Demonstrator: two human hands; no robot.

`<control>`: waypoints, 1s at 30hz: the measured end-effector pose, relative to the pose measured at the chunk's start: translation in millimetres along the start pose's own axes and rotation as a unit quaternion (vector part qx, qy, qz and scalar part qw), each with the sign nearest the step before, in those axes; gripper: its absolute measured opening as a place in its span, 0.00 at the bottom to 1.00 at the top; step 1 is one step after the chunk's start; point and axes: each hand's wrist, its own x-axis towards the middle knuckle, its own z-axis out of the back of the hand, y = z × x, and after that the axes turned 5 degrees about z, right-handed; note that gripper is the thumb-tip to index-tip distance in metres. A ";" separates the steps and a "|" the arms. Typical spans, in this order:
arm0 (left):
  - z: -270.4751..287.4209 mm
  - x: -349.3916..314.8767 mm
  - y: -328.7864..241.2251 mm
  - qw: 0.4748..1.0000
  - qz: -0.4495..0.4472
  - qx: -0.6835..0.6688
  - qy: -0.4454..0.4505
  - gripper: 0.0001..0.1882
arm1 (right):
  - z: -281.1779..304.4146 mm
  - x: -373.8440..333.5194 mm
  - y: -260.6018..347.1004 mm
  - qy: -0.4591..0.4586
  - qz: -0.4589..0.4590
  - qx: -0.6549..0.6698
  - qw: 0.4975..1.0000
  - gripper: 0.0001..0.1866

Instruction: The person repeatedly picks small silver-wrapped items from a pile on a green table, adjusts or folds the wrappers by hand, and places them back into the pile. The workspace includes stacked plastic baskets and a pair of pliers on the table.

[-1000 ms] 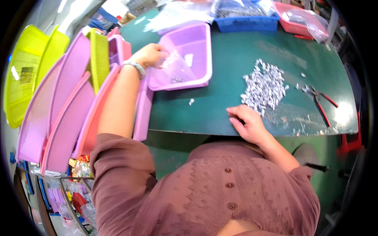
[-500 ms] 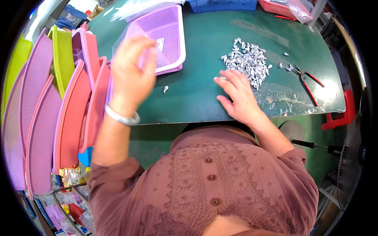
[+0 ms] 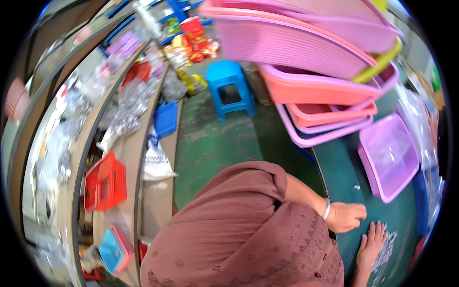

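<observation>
Green table (image 3: 340,174), cluttered shelves (image 3: 130,201)

The pieces (image 3: 386,249) look metallic; the stool (image 3: 224,71), smooth plastic; the shirt (image 3: 244,225), matt cloth.

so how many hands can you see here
2: the left hand, with a bracelet, over the green table near its edge; the right hand, beside the small grey pieces.

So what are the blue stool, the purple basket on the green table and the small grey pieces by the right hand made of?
Blue stool: likely moulded plastic, smooth with a slight sheen and one even colour. Purple basket: probably plastic too, given its uniform colour and rounded rim. Grey pieces: pale grey, perhaps metal or plastic; too blurred to tell.
</observation>
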 end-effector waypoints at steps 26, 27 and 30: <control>-25.6 -8.3 33.8 0.998 -0.019 -0.007 0.051 0.07 | 9.5 31.0 5.1 -0.039 0.056 -0.007 0.998 0.21; -24.6 -8.5 34.6 0.998 -0.024 -0.006 0.054 0.07 | 6.2 31.6 2.9 -0.048 0.067 0.005 0.997 0.20; -26.5 -10.4 35.8 0.999 -0.025 -0.006 0.032 0.06 | 6.3 36.2 2.2 -0.046 0.080 0.027 0.995 0.18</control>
